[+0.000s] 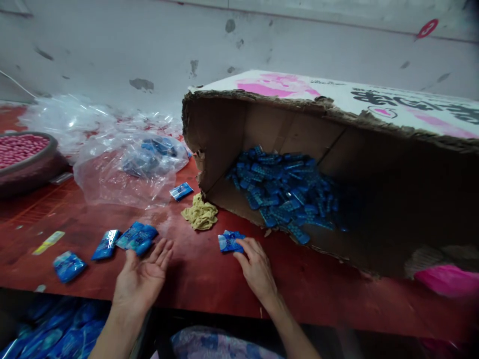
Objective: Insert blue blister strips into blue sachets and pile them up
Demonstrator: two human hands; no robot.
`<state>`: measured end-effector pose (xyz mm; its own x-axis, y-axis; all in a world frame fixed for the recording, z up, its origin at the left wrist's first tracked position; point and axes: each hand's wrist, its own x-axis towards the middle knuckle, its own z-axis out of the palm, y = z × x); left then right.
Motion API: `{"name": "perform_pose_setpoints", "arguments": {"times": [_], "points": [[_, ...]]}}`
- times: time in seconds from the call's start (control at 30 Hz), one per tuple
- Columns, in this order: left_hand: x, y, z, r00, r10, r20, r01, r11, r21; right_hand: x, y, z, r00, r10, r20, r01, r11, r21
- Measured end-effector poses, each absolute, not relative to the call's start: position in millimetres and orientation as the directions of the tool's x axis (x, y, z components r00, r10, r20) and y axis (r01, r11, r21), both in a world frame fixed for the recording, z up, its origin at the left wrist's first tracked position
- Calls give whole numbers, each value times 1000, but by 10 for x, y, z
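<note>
My right hand (256, 264) pinches the right end of a small blue packet (229, 241) at the red tabletop, in front of the box. Palm up and fingers apart, my left hand (144, 279) holds nothing. Just beyond its fingertips lies a group of blue packets (136, 237), some overlapping. Further left are two more, a blue packet (106, 245) and a puffier blue packet (69, 266). A large torn-edged cardboard box (220, 129) lies on its side at the right, with a heap of small blue packets (284, 189) inside.
A crumpled yellow cloth (200, 213) sits by the box's corner, beside a lone blue packet (181, 191). Behind are clear plastic bags (112, 174), one with blue packets inside. A bowl (52, 149) of pink pieces stands left. Blue packages (56, 329) fill the space below the table edge.
</note>
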<state>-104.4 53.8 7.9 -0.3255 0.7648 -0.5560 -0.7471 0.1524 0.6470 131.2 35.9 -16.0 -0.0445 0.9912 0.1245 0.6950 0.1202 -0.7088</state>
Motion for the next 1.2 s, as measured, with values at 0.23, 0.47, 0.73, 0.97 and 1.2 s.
{"name": "perform_pose_setpoints", "arguments": {"times": [0.23,0.47,0.73,0.97,1.2], "points": [[-928,363,-79,-340,840,-423,-242,357,902,1169,580,-344,-149,988,35,933,152,-326],[-435,550,-386,123,934,335,731,-314,607,1027,213,-544,-58,995,84,958,79,-275],[-649,1331,-457,-7,973,232,951,-65,301,948,517,-225,-94,989,117,941,127,-314],[-741,1349,-441,114,971,211,953,-167,255,580,1377,-125,-268,957,113,906,290,-309],[-610,1054,-458,74,975,211,957,-129,261,1022,899,-123,-292,944,151,883,327,-337]]}}
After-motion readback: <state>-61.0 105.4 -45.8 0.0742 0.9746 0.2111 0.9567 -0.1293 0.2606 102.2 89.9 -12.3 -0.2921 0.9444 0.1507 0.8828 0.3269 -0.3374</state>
